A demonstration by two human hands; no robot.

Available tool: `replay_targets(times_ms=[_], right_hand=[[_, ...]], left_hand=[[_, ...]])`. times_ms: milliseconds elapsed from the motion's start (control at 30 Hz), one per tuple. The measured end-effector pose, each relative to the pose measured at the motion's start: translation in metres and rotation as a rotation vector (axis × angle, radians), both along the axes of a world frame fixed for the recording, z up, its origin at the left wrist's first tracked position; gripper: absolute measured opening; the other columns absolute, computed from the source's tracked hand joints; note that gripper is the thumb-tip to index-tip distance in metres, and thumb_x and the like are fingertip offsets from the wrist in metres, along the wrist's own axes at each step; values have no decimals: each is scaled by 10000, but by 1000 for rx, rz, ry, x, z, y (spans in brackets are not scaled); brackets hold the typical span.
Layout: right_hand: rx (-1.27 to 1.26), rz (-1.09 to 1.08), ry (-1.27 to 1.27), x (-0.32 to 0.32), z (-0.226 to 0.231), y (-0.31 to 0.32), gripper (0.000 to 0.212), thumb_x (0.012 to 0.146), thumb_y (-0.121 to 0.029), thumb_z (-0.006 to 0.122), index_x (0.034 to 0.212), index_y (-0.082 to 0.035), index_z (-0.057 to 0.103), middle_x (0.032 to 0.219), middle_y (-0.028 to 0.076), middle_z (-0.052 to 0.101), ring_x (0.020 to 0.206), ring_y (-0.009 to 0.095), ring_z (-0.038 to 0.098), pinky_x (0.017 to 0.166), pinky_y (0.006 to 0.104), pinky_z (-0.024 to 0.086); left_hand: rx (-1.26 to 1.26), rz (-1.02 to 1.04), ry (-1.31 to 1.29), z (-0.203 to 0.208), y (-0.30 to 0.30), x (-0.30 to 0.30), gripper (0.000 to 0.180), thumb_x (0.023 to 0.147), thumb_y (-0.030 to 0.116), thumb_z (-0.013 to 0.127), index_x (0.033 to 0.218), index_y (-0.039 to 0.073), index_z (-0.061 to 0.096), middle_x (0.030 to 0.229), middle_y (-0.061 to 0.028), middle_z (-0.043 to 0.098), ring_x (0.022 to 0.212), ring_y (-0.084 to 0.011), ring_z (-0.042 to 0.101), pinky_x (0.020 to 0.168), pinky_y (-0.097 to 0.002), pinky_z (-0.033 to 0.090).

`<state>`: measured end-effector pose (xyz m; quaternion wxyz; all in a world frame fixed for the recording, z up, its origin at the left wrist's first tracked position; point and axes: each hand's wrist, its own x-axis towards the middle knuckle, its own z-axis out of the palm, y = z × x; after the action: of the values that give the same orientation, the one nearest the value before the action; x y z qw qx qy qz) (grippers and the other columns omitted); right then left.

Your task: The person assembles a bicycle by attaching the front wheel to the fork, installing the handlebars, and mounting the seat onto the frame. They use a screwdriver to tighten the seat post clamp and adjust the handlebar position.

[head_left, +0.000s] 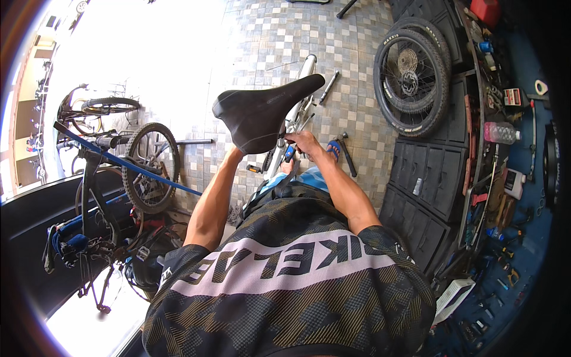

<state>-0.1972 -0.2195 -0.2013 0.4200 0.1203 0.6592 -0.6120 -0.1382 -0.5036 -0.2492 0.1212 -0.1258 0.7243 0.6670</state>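
A black bicycle saddle (267, 113) sits in front of me on a silver seatpost (281, 146), above a white bike frame (309, 62). My left forearm runs up to the saddle's rear left side, and the saddle hides my left hand, so its fingers and any grip do not show. Just right of the seatpost, beneath the saddle, is my right hand (304, 143). Its fingers are bent together close to the post; what they pinch, if anything, is too small to make out. A pedal (254, 169) shows below the saddle's left side.
On the tiled floor lie a hammer (348, 156) and a dark rod (329, 87), near my sandalled foot (334, 150). Bike wheels (410, 83) lean against black drawers (419, 202) at right, beside a tool-covered bench (511, 238). Another bike (95, 184) and a blue strap (131, 165) are at left.
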Motion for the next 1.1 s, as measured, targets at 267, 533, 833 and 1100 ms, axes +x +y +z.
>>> replay_targets(times_ms=[267, 533, 833, 1100], right_hand=[[-45, 28, 60, 0, -2, 3, 238, 910, -250, 736, 963, -22, 783, 768, 18, 699, 495, 74, 508, 433, 269, 378], [-30, -8, 56, 1, 9, -1, 278, 850, -347, 760, 806, -77, 812, 642, -22, 620, 585, 95, 501, 550, 310, 369], [-21, -40, 22, -1, 13, 2, 260, 824, -289, 765, 799, -31, 789, 728, 23, 708, 652, 112, 562, 621, 310, 422], [2, 25, 20, -6, 19, 4, 239, 832, -269, 754, 793, -36, 788, 695, 31, 698, 633, 122, 568, 612, 319, 425]], left_hand=[[3, -15, 0, 13, 7, -4, 654, 945, 219, 779, 1502, 8, 508, 1463, -136, 584, 1300, -233, 566, 1092, -384, 483], [3, -14, -2, 17, 6, -5, 643, 958, 221, 767, 1507, 11, 505, 1476, -134, 574, 1312, -233, 558, 1100, -383, 474], [8, -20, -1, 22, 9, -8, 630, 973, 223, 753, 1512, 15, 501, 1491, -132, 563, 1326, -233, 550, 1110, -382, 465], [5, -17, -5, 29, 9, -5, 618, 986, 225, 740, 1516, 18, 498, 1504, -129, 553, 1339, -232, 543, 1119, -381, 456]])
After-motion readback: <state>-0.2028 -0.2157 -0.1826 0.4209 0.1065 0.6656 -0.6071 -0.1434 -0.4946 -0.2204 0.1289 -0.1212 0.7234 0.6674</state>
